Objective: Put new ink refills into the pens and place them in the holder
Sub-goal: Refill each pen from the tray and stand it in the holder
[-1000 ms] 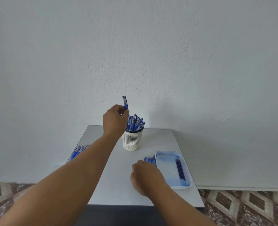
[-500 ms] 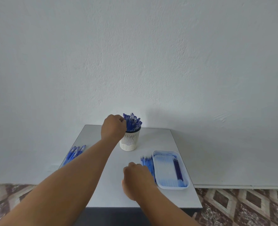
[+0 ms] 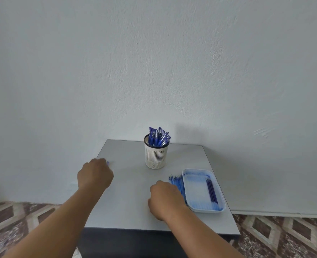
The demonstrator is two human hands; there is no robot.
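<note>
Left hand (image 3: 95, 176) has withdrawn from the holder (image 3: 156, 153) to the table (image 3: 128, 198) left edge, fingers curled over a blurred blue pen tip (image 3: 107, 162); grip indeterminate. Right hand (image 3: 164, 197) covers refills (image 3: 176, 180) beside the tray (image 3: 221, 194); grip indeterminate. No legible writing

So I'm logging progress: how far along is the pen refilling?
Done: the holder stands packed with capped pens. In hand: the left hand is over the table's left edge, a blue blur at its fingertips; the right hand rests by loose refills. Left: those and the refills in the tray.
</note>
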